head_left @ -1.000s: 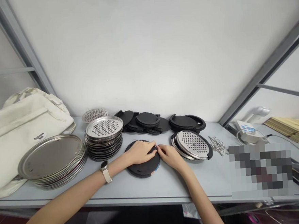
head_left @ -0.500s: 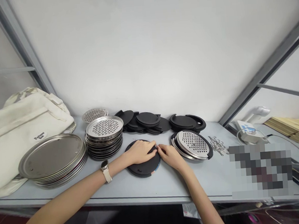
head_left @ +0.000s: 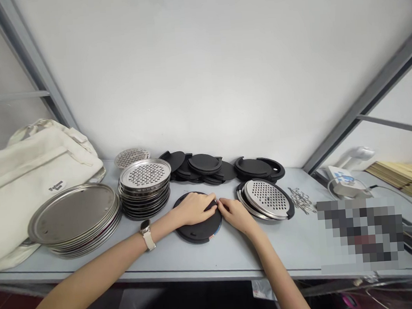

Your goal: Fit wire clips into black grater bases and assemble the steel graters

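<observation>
From the head view, the black disc lay flat on the grey shelf, just right of the stack of perforated steel plates. The left hand rested on the disc's top, fingers curled down onto it, while the right hand pinched something very small at the disc's right edge, too small to identify. The step in hand looked like fitting a small part at that rim. The loose metal pins lay well right of the disc, beyond the assembled grater disc. The next move likely called for steady pressure and fine fingertip alignment.
</observation>
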The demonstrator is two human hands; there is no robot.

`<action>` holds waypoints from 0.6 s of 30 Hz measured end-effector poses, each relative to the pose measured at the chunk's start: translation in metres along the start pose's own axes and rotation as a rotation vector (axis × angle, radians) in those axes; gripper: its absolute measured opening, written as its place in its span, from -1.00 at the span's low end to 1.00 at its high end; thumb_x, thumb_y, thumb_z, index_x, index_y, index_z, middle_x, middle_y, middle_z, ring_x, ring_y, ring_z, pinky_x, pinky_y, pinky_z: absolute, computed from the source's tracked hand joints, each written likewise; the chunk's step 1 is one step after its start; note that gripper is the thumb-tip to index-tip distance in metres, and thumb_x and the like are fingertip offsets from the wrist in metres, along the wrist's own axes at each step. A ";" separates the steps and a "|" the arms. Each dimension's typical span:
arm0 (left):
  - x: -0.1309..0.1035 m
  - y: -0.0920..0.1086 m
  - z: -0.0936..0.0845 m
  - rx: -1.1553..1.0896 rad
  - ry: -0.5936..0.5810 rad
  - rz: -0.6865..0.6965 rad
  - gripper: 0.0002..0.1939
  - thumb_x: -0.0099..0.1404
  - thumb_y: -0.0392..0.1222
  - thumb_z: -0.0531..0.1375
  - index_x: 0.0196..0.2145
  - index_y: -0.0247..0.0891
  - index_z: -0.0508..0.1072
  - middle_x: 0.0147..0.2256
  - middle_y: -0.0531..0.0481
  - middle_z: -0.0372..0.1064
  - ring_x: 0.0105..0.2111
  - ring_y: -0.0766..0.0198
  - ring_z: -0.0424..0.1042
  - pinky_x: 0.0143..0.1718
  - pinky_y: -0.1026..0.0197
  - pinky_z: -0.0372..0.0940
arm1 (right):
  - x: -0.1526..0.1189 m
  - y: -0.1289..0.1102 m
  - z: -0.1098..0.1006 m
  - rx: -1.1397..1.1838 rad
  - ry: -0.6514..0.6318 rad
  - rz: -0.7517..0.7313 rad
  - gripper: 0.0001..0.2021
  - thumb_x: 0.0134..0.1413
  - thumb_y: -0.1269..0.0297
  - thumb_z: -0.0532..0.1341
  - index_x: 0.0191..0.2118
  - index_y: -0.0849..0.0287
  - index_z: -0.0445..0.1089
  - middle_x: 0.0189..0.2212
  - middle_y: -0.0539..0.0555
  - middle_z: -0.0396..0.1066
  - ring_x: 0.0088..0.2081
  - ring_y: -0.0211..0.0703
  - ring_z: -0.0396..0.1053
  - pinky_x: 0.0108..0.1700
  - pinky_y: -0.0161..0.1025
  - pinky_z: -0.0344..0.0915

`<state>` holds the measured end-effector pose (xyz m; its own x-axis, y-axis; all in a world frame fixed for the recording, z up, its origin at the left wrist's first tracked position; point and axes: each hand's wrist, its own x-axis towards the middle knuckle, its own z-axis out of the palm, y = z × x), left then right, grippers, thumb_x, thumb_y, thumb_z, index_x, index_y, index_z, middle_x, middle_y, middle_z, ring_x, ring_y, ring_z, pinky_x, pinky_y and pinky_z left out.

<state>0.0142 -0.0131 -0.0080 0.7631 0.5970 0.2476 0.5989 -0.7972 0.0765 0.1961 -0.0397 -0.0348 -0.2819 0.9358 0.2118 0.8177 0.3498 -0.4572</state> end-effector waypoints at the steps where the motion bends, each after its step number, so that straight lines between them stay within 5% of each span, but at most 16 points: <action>1: 0.000 0.000 0.000 0.000 -0.003 -0.003 -0.76 0.34 -0.06 -0.08 -0.24 -0.26 0.24 -0.37 -0.04 0.42 -0.40 0.14 0.42 -0.42 0.19 0.15 | 0.000 0.000 0.000 0.002 -0.001 -0.003 -0.67 0.21 0.27 -0.07 -0.55 0.16 0.22 -0.65 -0.02 0.29 -0.60 -0.31 0.16 -0.49 -0.36 -0.05; 18: 0.000 0.002 -0.003 -0.026 -0.015 -0.021 -0.76 0.34 -0.06 -0.08 -0.23 -0.26 0.25 -0.37 -0.07 0.42 -0.39 0.13 0.42 -0.39 0.18 0.18 | 0.000 -0.005 -0.002 -0.013 -0.017 0.018 -0.66 0.22 0.28 -0.09 -0.51 0.18 0.29 -0.59 0.03 0.36 -0.57 -0.28 0.23 -0.48 -0.35 -0.02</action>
<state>0.0145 -0.0147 -0.0051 0.7542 0.6146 0.2310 0.6084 -0.7865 0.1062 0.1934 -0.0411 -0.0307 -0.2759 0.9424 0.1890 0.8291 0.3328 -0.4492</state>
